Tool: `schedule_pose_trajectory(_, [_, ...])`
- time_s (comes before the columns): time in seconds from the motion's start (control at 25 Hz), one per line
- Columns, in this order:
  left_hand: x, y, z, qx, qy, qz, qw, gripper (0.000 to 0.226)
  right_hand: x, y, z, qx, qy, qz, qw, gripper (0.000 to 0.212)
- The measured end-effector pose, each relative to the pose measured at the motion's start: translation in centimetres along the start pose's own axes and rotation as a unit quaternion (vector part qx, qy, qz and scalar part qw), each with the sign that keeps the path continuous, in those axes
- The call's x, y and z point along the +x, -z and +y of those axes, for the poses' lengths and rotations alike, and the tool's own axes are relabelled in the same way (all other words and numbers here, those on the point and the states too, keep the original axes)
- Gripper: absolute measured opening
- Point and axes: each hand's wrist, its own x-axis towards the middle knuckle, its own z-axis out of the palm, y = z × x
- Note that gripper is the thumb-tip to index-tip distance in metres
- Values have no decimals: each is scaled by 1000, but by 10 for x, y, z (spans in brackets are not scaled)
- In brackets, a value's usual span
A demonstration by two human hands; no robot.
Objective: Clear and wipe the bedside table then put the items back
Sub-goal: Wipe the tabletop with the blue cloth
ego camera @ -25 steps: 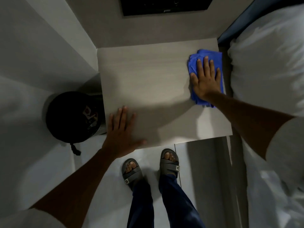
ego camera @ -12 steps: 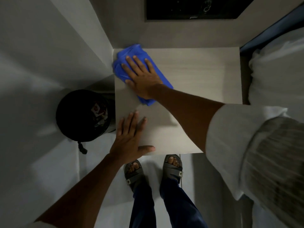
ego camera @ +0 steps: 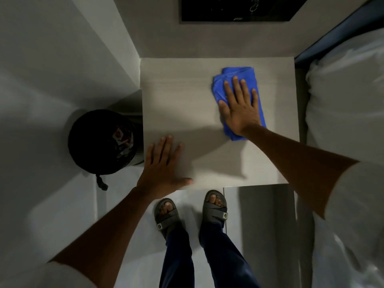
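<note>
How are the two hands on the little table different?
The right hand presses flat on the blue cloth; the left hand rests on bare table. The right hand is out toward the bed side, while the left hand sits at the near left corner, thumb over the front edge. Both lie flat, fingers spread.

1. Dim room, plain pale walls meeting at a far-left corner.
2. Dark framed panel on far wall.
3. Black bin on grey floor, left.
4. White bedding at right.
</note>
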Motion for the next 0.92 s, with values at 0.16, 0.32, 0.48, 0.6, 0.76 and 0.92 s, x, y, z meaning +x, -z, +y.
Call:
schedule_pose_trajectory(0.16, [-1,3,1,21,-13,10,1000,109,-71,-10,12,1,-49,-37,998,62])
schedule_pose_trajectory(0.32, [-5,15,8,27,1,7,1000,96,-138,-27,-39,23,22,-109,994,62])
schedule_pose_trajectory(0.48, [-27,30,18,-26,32,-39,998,75,-142,-10,-76,302,43,-125,944,52])
schedule_pose_trajectory(0.6, [-51,42,34,-57,52,-46,996,76,-148,14,-58,327,-136,29,935,44])
schedule_pose_trajectory(0.76, [-63,49,64,-126,25,-100,987,75,-181,16,-37,268,-276,-88,919,36])
schedule_pose_trajectory(0.92, [-57,52,90,-400,135,-197,885,75,-188,7,-60,388,-343,-130,846,48])
